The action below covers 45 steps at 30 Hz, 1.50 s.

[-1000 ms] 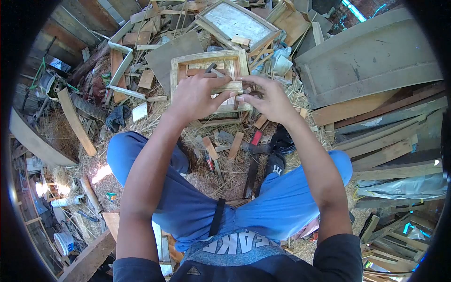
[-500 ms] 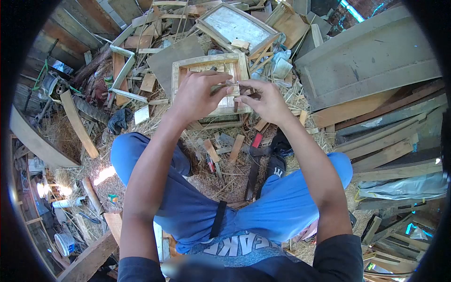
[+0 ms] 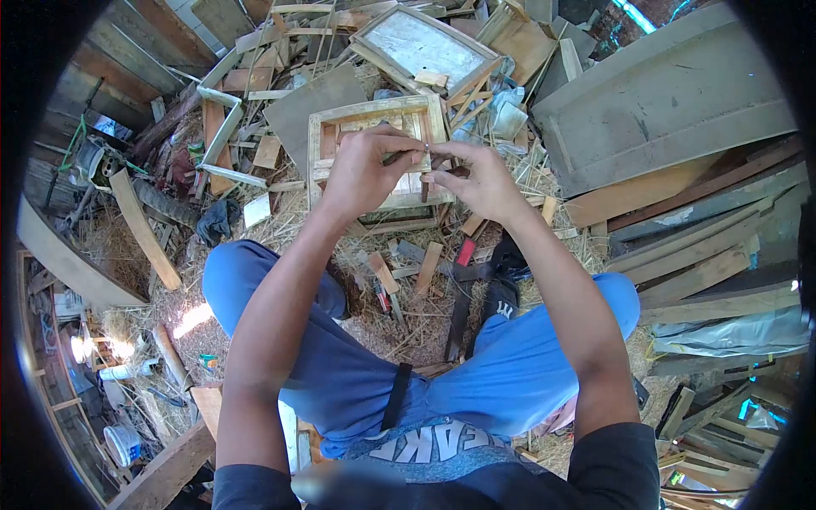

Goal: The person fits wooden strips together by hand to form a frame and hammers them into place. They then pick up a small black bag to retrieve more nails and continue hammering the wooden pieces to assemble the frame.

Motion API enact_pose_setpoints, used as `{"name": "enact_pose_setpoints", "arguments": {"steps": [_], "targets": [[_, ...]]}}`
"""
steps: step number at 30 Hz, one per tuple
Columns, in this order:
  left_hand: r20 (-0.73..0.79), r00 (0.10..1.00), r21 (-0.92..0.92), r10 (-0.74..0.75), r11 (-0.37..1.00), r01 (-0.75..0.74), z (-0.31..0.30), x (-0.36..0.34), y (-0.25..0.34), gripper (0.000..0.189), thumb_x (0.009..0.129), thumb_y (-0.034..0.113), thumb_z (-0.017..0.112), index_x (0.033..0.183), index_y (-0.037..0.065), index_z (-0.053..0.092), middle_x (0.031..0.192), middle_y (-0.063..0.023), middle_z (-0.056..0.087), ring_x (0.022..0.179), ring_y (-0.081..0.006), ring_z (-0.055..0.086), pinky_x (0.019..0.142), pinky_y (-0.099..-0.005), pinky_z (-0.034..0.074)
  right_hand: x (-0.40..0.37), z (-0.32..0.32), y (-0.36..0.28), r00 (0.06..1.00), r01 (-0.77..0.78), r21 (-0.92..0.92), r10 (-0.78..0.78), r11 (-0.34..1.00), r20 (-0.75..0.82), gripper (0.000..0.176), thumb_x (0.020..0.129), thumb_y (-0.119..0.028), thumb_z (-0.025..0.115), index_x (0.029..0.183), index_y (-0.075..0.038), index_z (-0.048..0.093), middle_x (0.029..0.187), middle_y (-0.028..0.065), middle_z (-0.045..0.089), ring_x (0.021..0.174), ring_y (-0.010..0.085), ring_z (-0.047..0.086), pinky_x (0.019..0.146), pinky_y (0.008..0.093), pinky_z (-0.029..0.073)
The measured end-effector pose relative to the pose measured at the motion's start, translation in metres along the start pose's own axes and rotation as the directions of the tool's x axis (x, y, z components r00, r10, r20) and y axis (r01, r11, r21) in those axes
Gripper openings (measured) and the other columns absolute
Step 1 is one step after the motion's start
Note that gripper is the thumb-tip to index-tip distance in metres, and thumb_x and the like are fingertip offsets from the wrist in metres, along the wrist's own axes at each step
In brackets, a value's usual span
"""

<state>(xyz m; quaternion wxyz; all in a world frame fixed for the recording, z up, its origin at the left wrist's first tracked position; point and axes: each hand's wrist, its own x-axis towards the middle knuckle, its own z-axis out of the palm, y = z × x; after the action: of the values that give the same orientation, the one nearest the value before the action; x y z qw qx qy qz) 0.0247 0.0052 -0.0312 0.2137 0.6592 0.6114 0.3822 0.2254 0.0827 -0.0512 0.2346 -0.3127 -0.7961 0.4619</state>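
Note:
My left hand point(image 3: 367, 168) is closed, its fingertips pinched around a slim dark object whose kind I cannot make out. Facing it, my right hand point(image 3: 476, 177) has thumb and fingers bent inward in a pinch, almost meeting the left fingertips. A small dark brown strip point(image 3: 425, 192) shows just under the right thumb. Whatever sits between the right fingertips is too small to name. Both hands are over a worn wooden frame box point(image 3: 319, 140), pale and rectangular with slats inside, which lies on the ground in front of me.
A hammer-like tool with a dark handle point(image 3: 457, 319) lies between my legs, near a red block point(image 3: 465, 252) and wood offcuts point(image 3: 428, 269). Behind the box is a framed panel point(image 3: 425, 49) among scrap wood. A large grey door panel point(image 3: 663, 106) leans at right above stacked planks point(image 3: 705, 263).
The hands remain close together over the frame box, with only a slight shift of the fingers. The whole view has moved a little.

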Motion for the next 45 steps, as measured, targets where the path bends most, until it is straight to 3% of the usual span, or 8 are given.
{"name": "enact_pose_setpoints", "arguments": {"steps": [10, 28, 31, 33, 37, 40, 43, 45], "targets": [[-0.054, 0.998, -0.017, 0.038, 0.999, -0.039, 0.005, 0.0, -0.002, 0.017, 0.085, 0.015, 0.078, 0.101, 0.009, 0.081, 0.095, -0.0125, 0.076, 0.085, -0.0295, 0.073, 0.077, -0.0387, 0.056, 0.0, 0.001, 0.002, 1.0, -0.02, 0.025, 0.02, 0.999, -0.002, 0.04, 0.087, -0.011, 0.08, 0.125, 0.0, 0.069, 0.101, 0.0079, 0.074, 0.085, 0.009, 0.064, 0.075, 0.027, 0.054], [-0.03, 1.0, 0.001, -0.01, 1.0, 0.01, 0.008, 0.001, -0.003, 0.02, 0.087, 0.012, 0.077, 0.105, 0.003, 0.079, 0.099, -0.014, 0.076, 0.088, -0.0226, 0.074, 0.079, -0.0344, 0.056, 0.0, -0.002, 0.0, 0.999, -0.027, -0.002, 0.027, 1.0, 0.018, 0.042, 0.087, -0.012, 0.08, 0.124, 0.003, 0.068, 0.099, 0.0068, 0.072, 0.089, 0.0096, 0.063, 0.078, 0.0273, 0.055], [-0.07, 0.997, -0.006, 0.022, 1.0, -0.022, 0.009, 0.002, -0.005, 0.017, 0.084, 0.016, 0.079, 0.1, 0.01, 0.081, 0.093, -0.0117, 0.076, 0.081, -0.0282, 0.073, 0.074, -0.0372, 0.056, 0.001, 0.0, 0.006, 0.999, -0.043, 0.011, 0.042, 0.999, 0.02, 0.042, 0.087, -0.012, 0.08, 0.125, 0.003, 0.068, 0.099, 0.0065, 0.072, 0.09, 0.0099, 0.064, 0.079, 0.027, 0.055], [-0.075, 0.997, -0.018, 0.021, 1.0, -0.023, 0.01, 0.002, -0.005, 0.016, 0.084, 0.016, 0.079, 0.099, 0.01, 0.081, 0.093, -0.012, 0.076, 0.081, -0.0279, 0.073, 0.075, -0.0372, 0.056, 0.001, 0.0, 0.009, 0.998, -0.057, 0.066, 0.056, 0.996, 0.009, 0.043, 0.086, -0.019, 0.081, 0.123, 0.001, 0.07, 0.103, 0.0168, 0.076, 0.093, 0.02, 0.073, 0.083, 0.0337, 0.057], [-0.083, 0.996, 0.0, 0.036, 0.999, -0.036, 0.01, 0.002, -0.005, 0.016, 0.084, 0.016, 0.079, 0.099, 0.009, 0.081, 0.094, -0.0121, 0.076, 0.081, -0.0277, 0.073, 0.075, -0.0376, 0.056, 0.003, -0.006, 0.018, 0.998, 0.031, 0.05, -0.033, 0.998, 0.045, 0.039, 0.092, -0.015, 0.076, 0.126, 0.003, 0.068, 0.102, 0.0079, 0.073, 0.093, 0.0105, 0.066, 0.081, 0.0283, 0.056], [-0.088, 0.995, -0.004, 0.049, 0.999, -0.049, 0.01, 0.002, -0.004, 0.015, 0.085, 0.016, 0.079, 0.098, 0.009, 0.081, 0.093, -0.0121, 0.075, 0.08, -0.0275, 0.073, 0.074, -0.0381, 0.056, 0.009, -0.017, 0.034, 0.998, -0.006, 0.238, 0.019, 0.971, -0.052, 0.036, 0.098, -0.021, 0.069, 0.126, 0.002, 0.068, 0.107, 0.0082, 0.073, 0.096, 0.0108, 0.066, 0.083, 0.0296, 0.056], [-0.036, 0.999, 0.014, 0.0, 1.0, 0.0, 0.008, 0.001, -0.002, 0.017, 0.086, 0.009, 0.078, 0.101, 0.002, 0.079, 0.098, -0.0129, 0.075, 0.086, -0.0227, 0.073, 0.077, -0.034, 0.056, 0.011, -0.017, 0.044, 0.973, -0.138, -0.021, 0.132, 0.99, -0.189, 0.037, 0.1, -0.025, 0.066, 0.125, 0.002, 0.068, 0.112, 0.0143, 0.074, 0.097, 0.0185, 0.07, 0.086, 0.0337, 0.056], [-0.043, 0.999, 0.016, 0.022, 1.0, -0.021, 0.008, 0.001, -0.002, 0.016, 0.086, 0.008, 0.078, 0.101, 0.001, 0.079, 0.097, -0.0128, 0.075, 0.086, -0.0225, 0.073, 0.077, -0.0338, 0.056, 0.005, -0.009, 0.048, 0.983, -0.146, -0.314, 0.101, 0.938, -0.154, 0.035, 0.097, -0.025, 0.067, 0.119, 0.002, 0.07, 0.106, 0.0254, 0.072, 0.097, 0.0404, 0.07, 0.09, 0.0436, 0.055]]}}
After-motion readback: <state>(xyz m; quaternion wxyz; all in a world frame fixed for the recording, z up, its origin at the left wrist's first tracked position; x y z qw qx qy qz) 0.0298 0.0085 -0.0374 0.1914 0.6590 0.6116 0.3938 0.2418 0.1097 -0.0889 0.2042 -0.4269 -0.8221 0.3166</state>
